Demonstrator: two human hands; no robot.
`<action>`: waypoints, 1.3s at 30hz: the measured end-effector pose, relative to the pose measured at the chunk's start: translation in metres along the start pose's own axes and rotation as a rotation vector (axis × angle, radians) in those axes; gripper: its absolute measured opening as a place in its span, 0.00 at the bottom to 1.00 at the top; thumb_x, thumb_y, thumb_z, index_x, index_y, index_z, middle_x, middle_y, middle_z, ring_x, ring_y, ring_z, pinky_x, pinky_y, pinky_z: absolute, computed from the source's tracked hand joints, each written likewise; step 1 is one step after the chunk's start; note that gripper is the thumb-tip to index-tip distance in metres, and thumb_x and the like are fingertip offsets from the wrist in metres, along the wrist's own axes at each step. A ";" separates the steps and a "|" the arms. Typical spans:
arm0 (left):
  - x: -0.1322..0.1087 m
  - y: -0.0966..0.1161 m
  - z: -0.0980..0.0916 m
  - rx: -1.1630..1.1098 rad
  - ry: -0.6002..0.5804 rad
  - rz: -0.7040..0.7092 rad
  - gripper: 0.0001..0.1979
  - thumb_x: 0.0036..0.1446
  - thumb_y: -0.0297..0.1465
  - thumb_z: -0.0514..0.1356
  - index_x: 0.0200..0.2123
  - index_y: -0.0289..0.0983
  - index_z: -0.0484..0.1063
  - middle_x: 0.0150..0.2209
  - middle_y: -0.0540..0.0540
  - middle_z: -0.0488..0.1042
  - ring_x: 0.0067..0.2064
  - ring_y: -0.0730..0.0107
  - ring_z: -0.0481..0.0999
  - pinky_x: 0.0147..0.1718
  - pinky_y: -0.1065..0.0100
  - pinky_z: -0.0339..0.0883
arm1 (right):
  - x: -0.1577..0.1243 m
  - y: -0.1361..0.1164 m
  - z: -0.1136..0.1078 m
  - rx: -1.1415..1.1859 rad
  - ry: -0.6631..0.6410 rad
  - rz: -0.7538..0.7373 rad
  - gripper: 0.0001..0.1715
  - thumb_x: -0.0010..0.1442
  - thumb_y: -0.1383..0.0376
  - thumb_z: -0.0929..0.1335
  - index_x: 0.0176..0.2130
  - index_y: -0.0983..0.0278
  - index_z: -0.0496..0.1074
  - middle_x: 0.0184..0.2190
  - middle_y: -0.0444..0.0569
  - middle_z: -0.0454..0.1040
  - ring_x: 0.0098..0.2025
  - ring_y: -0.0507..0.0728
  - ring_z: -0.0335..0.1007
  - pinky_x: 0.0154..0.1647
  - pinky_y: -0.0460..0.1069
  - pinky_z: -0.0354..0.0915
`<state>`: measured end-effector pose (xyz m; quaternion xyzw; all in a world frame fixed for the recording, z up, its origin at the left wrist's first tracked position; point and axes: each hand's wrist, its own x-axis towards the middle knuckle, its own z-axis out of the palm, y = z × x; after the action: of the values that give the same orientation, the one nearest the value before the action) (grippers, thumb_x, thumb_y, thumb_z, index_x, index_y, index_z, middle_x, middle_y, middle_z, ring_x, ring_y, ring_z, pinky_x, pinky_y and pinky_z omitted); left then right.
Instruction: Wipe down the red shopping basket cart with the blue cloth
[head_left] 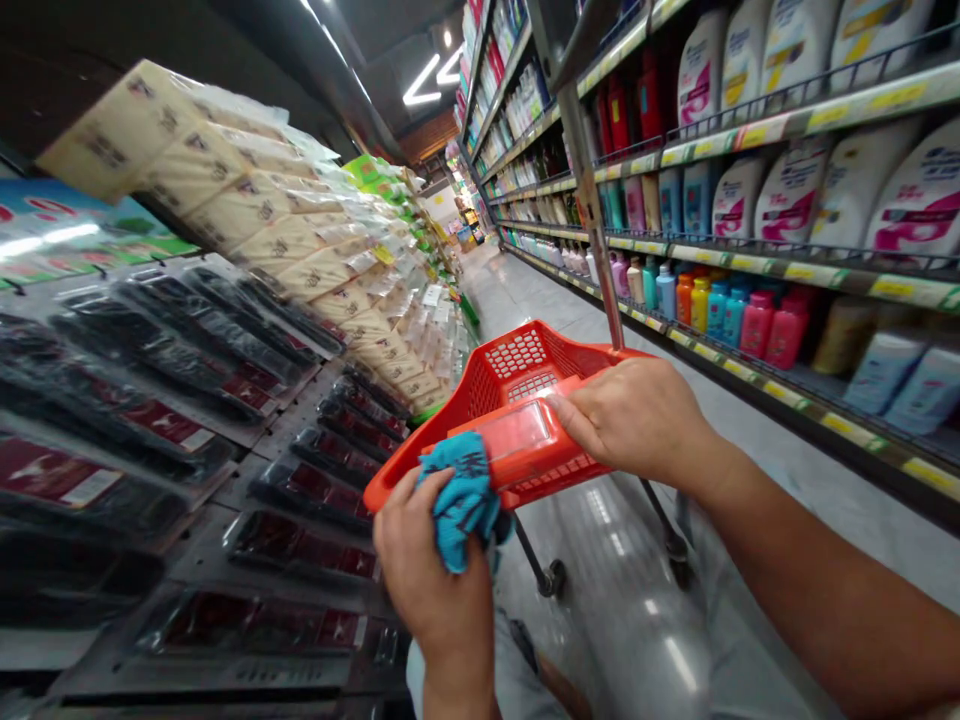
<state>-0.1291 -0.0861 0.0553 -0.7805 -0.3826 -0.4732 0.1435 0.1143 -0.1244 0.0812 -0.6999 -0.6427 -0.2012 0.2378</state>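
Observation:
A red plastic shopping trolley basket [517, 375] stands in a shop aisle right in front of me. My right hand [637, 420] grips its near rim, fingers curled over the handle panel [525, 435]. My left hand [431, 565] is closed round a crumpled blue cloth [461, 495], which presses against the near left corner of the basket. The basket's inside looks bare where it shows.
Hanging packs of dark items [187, 400] fill the display on my left, with cream packets [247, 200] above them. Shelves of bottles [750, 200] line the right side. The grey floor [540, 290] of the aisle runs ahead. The trolley's wheels [555, 578] rest below.

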 end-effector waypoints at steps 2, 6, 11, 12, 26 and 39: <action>0.004 0.010 -0.003 -0.034 -0.167 0.156 0.22 0.58 0.24 0.56 0.56 0.43 0.71 0.57 0.43 0.71 0.58 0.58 0.70 0.57 0.59 0.62 | 0.000 -0.001 0.000 0.005 0.017 0.013 0.37 0.72 0.53 0.55 0.26 0.63 0.81 0.27 0.53 0.81 0.28 0.56 0.73 0.28 0.52 0.44; 0.014 0.002 -0.007 0.028 -0.089 0.077 0.19 0.58 0.24 0.56 0.51 0.41 0.73 0.53 0.43 0.75 0.55 0.57 0.72 0.56 0.58 0.62 | -0.001 0.000 0.000 0.014 0.026 0.010 0.36 0.71 0.53 0.56 0.25 0.64 0.80 0.26 0.54 0.81 0.27 0.55 0.72 0.28 0.52 0.44; 0.020 0.014 -0.005 0.057 -0.165 0.180 0.22 0.57 0.23 0.56 0.54 0.41 0.73 0.56 0.42 0.73 0.54 0.55 0.71 0.55 0.56 0.62 | -0.001 0.002 -0.001 0.015 0.025 0.002 0.35 0.71 0.53 0.56 0.26 0.65 0.80 0.26 0.54 0.81 0.27 0.56 0.72 0.28 0.51 0.45; 0.020 0.018 -0.005 0.042 -0.212 0.251 0.24 0.57 0.23 0.56 0.56 0.42 0.72 0.59 0.42 0.72 0.55 0.55 0.70 0.56 0.57 0.62 | -0.001 0.003 -0.001 0.015 0.029 0.006 0.36 0.72 0.53 0.56 0.26 0.65 0.81 0.27 0.54 0.81 0.28 0.56 0.73 0.29 0.52 0.45; 0.019 -0.048 -0.034 -0.017 -0.208 0.066 0.17 0.56 0.28 0.57 0.47 0.44 0.77 0.51 0.47 0.77 0.54 0.61 0.75 0.55 0.61 0.67 | 0.006 0.035 0.007 0.080 -0.003 -0.088 0.38 0.72 0.53 0.53 0.27 0.62 0.81 0.28 0.52 0.82 0.31 0.56 0.74 0.31 0.52 0.48; 0.018 -0.030 -0.042 -0.270 -0.280 0.039 0.16 0.53 0.25 0.57 0.42 0.42 0.79 0.48 0.46 0.79 0.49 0.62 0.79 0.51 0.62 0.73 | 0.009 0.043 0.001 0.307 0.183 -0.102 0.29 0.73 0.58 0.56 0.38 0.65 0.81 0.40 0.52 0.82 0.45 0.58 0.76 0.47 0.51 0.62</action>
<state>-0.1728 -0.0827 0.0885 -0.8581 -0.3165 -0.4043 -0.0080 0.1581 -0.1194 0.0819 -0.6005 -0.6764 -0.1752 0.3888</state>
